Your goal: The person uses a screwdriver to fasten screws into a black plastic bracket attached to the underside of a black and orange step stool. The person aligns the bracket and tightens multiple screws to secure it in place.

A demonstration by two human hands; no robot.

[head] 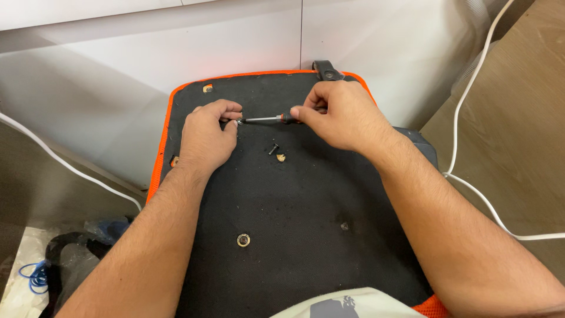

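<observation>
A black fabric-covered panel with orange trim lies in front of me, underside up. My right hand grips a small screwdriver with a red and black handle, its shaft pointing left. My left hand pinches something small at the screwdriver's tip; the fingers hide what it is. A loose black screw lies on the panel just below the screwdriver, beside a small hole with a tan insert. A round metal insert sits nearer to me, and a dark hole lies to its right.
White cabinet panels stand behind the black panel. A white cable runs across the wooden floor on the right, another white cable crosses at the left. Plastic bags with a blue wire coil lie at the lower left.
</observation>
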